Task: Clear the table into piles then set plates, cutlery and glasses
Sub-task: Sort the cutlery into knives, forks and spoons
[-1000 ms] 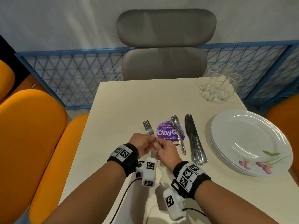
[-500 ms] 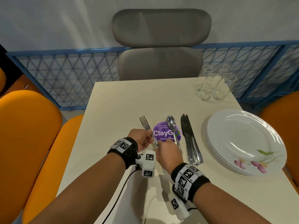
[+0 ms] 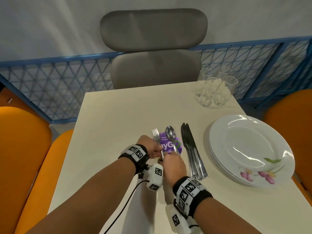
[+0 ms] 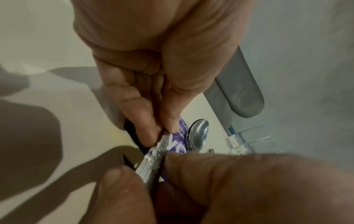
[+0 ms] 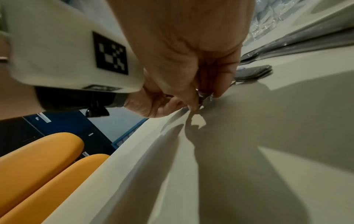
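A stack of forks (image 3: 156, 136) lies with its tines over the left edge of a purple round sticker (image 3: 169, 146). My left hand (image 3: 156, 150) pinches the fork handles (image 4: 155, 156) from the left. My right hand (image 3: 166, 155) pinches the handles' near end (image 5: 205, 98). The spoons (image 3: 170, 133) lie on the sticker just right of the forks. Dark-bladed knives (image 3: 191, 147) lie right of the spoons. A stack of white flowered plates (image 3: 249, 149) sits at the right edge. Several clear glasses (image 3: 214, 88) stand at the far right corner.
The cream table (image 3: 118, 124) has bare surface on its left half and far side. A grey chair (image 3: 153, 48) stands at the far end. Orange seats (image 3: 22, 149) flank the left side and another orange seat (image 3: 290, 115) the right. A blue mesh railing (image 3: 59, 85) runs behind.
Both hands have slid the forks to the right, closer to the spoons, so the tines now overlap the purple sticker.
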